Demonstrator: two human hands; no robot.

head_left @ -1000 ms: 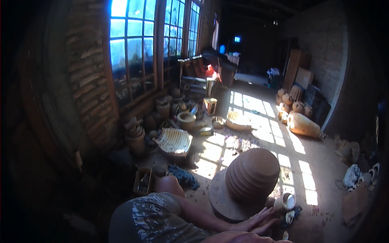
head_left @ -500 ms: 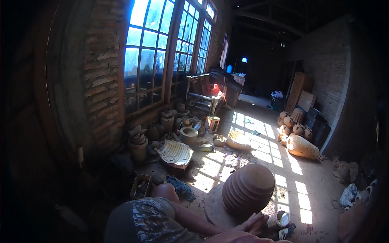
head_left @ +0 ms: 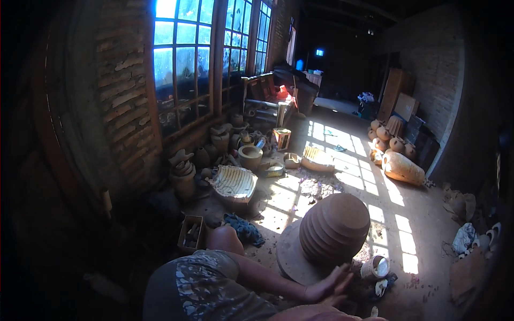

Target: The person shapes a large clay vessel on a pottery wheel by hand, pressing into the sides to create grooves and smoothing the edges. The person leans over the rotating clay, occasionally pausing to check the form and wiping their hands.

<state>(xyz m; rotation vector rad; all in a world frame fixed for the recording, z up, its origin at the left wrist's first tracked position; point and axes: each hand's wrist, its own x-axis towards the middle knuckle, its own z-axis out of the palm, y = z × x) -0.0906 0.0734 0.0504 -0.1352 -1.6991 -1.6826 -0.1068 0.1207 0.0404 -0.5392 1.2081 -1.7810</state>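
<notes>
My left hand (head_left: 329, 281) is low on the right, its fingers stretched out beside a ribbed, dome-shaped clay form (head_left: 334, 224) on a round base (head_left: 289, 249). Just below it, partly hidden, my right hand (head_left: 337, 299) has its fingers extended too. Whether anything small lies between the palms is too dim to tell. Near my fingertips are a small pot with pale contents (head_left: 375, 267) and some dark and white scraps (head_left: 381, 288) on the floor.
A ribbed mold (head_left: 233, 187), a box of tools (head_left: 190, 232) and blue cloth (head_left: 241, 227) lie left. Several pots (head_left: 209, 155) line the window wall. Round jars (head_left: 396, 143), a long vessel (head_left: 404, 168) and boards (head_left: 407, 104) stand along the right wall, with rubble (head_left: 471, 241) nearer.
My two hands, pressed palm to palm earlier, have shifted against each other, and the left one now sits higher. My view tilted briefly and returned.
</notes>
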